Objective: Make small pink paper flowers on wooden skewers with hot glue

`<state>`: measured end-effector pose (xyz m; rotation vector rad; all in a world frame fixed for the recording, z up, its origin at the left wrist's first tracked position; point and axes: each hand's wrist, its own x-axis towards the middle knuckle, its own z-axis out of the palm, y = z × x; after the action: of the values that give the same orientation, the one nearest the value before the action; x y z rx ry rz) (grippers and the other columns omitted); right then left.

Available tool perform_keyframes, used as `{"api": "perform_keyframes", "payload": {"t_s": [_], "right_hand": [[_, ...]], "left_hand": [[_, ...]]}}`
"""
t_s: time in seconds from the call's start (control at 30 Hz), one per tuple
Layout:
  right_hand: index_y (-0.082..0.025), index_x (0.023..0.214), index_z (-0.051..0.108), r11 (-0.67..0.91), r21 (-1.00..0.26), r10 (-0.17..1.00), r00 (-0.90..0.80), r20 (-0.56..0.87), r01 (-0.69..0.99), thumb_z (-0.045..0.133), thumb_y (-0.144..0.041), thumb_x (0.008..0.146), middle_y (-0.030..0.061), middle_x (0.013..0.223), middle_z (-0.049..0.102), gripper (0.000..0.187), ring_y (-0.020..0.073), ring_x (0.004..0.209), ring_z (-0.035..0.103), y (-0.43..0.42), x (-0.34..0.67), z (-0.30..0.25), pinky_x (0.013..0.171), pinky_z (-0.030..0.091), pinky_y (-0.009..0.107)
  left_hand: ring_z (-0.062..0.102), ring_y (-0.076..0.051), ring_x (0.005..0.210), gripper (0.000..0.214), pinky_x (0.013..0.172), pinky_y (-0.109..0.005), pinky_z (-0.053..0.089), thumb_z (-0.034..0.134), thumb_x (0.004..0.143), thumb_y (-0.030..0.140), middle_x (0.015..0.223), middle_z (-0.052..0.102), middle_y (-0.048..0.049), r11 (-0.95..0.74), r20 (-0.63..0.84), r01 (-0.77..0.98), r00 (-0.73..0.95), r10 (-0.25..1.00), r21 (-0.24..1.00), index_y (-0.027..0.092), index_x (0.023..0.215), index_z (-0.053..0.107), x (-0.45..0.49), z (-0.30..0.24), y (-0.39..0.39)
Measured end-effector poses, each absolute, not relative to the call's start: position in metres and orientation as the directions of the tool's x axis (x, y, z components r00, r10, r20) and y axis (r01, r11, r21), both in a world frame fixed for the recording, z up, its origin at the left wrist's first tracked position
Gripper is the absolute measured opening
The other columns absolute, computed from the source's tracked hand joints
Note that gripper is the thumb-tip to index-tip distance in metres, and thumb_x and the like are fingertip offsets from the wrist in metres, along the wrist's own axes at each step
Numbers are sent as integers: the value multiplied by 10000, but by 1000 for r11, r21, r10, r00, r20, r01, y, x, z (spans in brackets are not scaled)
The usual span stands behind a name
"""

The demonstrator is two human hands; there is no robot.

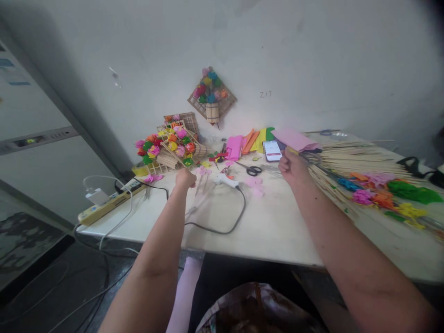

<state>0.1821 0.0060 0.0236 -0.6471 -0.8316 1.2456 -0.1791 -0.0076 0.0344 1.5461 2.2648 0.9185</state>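
My left hand (185,178) is closed over the left-middle of the table, close to pink paper petals (203,171); what its curled fingers hold, if anything, is hidden. My right hand (293,167) is also closed, at the lower right corner of a lit phone (273,151). Whether it touches the phone or holds something thin I cannot tell. Between the hands lie a white glue gun (225,181) with a dark cord, black-handled scissors (253,170) and more pink petals (255,181).
Colourful flower baskets (173,143) stand at the back left, and a diamond-shaped one (212,97) is against the wall. Folded coloured paper (234,148) lies at the back. Thin sticks (360,159) and paper flowers (383,200) cover the right side. A power strip (104,208) lines the left edge.
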Motion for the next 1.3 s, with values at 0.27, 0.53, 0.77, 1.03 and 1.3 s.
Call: {"api": "perform_keyframes", "payload": {"t_s": [0.27,0.53,0.77,1.03,1.3], "right_hand": [[-166,706,577,175,-805,984,79,158,-568,702,-325,676,-53,492,511,205,23,366,424,-4,170,32,327,320,135],[-158,617,557,203,-828,971,-5,241,-523,756,-273,591,-14,555,617,231,67,453,531,-10,163,37,424,450,182],[-174,542,473,254,-812,950,-20,310,-525,790,-331,527,-27,554,612,355,66,451,513,-11,159,38,448,442,199],[-157,700,606,251,-833,947,-55,317,-493,715,-393,619,19,711,651,272,122,642,591,-3,158,26,541,475,234],[-178,739,511,78,-919,883,-401,244,-387,611,-438,733,-44,520,503,279,106,487,508,-17,118,19,412,387,215]], "left_hand": [[588,-355,960,199,727,-386,446,629,578,157,858,649,-224,403,72,884,-429,900,235,123,774,646,-160,38,-17],[588,-297,926,197,754,-358,440,603,685,303,920,666,-122,48,334,912,-198,922,407,187,827,677,-82,82,-22],[589,-146,668,295,594,-242,455,685,635,276,783,660,-73,-301,204,309,309,929,902,125,888,662,13,52,-28],[541,-80,507,234,549,-230,464,716,607,304,590,617,-34,-285,214,140,380,900,948,97,670,629,14,68,-29],[544,-82,505,239,505,-207,445,736,553,267,573,616,-20,-324,280,197,222,934,925,90,685,644,-19,88,-16]]}}
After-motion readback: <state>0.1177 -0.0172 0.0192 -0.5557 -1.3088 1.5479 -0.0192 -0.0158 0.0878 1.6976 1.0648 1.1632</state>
